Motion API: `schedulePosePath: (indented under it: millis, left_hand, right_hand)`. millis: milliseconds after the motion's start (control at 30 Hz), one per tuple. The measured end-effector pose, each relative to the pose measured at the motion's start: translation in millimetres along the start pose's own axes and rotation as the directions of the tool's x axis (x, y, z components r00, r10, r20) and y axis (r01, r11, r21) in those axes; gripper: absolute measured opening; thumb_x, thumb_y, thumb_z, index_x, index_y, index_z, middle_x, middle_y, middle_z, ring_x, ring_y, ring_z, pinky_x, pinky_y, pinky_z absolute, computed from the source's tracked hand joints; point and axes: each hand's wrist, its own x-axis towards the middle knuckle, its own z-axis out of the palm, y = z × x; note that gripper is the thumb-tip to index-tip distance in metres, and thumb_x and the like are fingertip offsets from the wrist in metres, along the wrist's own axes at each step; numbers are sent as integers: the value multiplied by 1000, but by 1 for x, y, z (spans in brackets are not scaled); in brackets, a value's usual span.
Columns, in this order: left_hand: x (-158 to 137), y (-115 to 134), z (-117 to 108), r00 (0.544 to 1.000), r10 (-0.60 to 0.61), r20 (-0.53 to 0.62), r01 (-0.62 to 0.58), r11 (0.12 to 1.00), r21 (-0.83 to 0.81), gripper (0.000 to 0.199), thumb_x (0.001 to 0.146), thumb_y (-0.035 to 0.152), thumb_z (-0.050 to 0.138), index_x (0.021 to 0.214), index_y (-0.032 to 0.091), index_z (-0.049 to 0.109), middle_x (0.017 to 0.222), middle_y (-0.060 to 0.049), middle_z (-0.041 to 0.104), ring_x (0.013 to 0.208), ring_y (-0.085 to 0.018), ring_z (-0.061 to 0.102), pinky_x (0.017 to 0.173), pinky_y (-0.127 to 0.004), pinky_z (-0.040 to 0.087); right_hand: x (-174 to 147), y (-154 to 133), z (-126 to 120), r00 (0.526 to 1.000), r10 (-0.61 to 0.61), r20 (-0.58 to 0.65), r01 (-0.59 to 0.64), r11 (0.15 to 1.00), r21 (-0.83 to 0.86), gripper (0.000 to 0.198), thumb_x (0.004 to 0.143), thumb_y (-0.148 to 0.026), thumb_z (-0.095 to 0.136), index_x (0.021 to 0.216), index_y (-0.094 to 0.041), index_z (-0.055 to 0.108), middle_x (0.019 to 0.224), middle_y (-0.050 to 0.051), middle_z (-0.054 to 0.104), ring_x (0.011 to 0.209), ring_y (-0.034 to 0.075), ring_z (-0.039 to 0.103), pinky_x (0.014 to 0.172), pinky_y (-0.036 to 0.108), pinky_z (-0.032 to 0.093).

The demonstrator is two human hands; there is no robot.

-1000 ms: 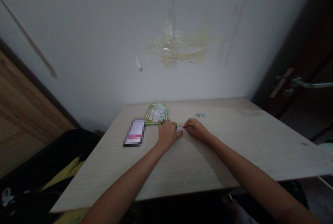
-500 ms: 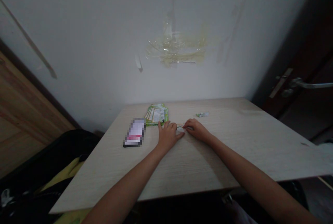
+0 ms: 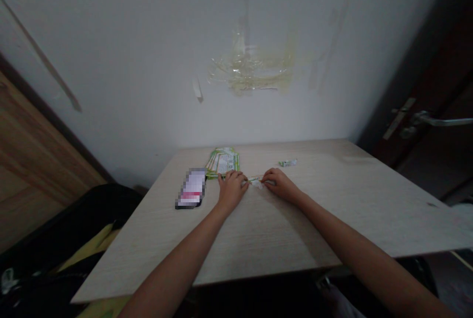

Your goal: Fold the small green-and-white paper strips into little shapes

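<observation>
A small, thin white-and-green wrapper (image 3: 255,182) lies between my two hands, low over the tabletop. My left hand (image 3: 232,191) is closed, thumb and fingertips pinching the wrapper's left end. On the other side my right hand (image 3: 280,184) pinches its right end between thumb and forefinger. Much of the wrapper is covered by the fingers, and its print is too small to read. Just behind my left hand lies a pile of flat green-and-white printed packets (image 3: 222,161).
A phone (image 3: 191,189) with a blurred screen lies left of my left hand. A small crumpled green-and-white wrapper piece (image 3: 287,163) sits farther back on the right. The pale wooden table (image 3: 258,244) meets a wall (image 3: 155,62) with old tape on it.
My left hand has shifted slightly left, and its thumb has drawn in from the wrapper's lower edge to its left end. My right hand has hardly moved.
</observation>
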Motion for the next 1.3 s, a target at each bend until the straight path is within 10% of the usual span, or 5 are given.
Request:
schedulePosePath:
  millis: [667,1033,1300]
  left_hand:
    - [8,5,-2,999,36,-5,-35,994,99,13,88,34,59,95,28,68,136,-3,62,138,-33,37,113,-72,6]
    - [1,15,4,999,-5,43,1,995,100,55,79,63,61,120,26,59,135,-12,62,139,-38,35,113,-73,0]
    - [-3,11,4,999,32,-5,-31,993,112,37,85,60,59,101,28,67,144,-5,55,143,-37,29,112,-74,-4]
  right_hand:
    - [9,12,4,997,82,13,-82,997,-6,14,83,-14,60,90,-17,72,98,8,68,97,20,61,93,34,47]
    - [5,6,2,994,99,36,-98,994,-38,24,75,-24,70,98,-18,71,107,10,65,103,24,60,95,38,46]
    - [3,-2,-2,996,80,38,-77,995,-57,24,77,-24,69,100,-17,69,107,11,64,104,24,59,95,36,45]
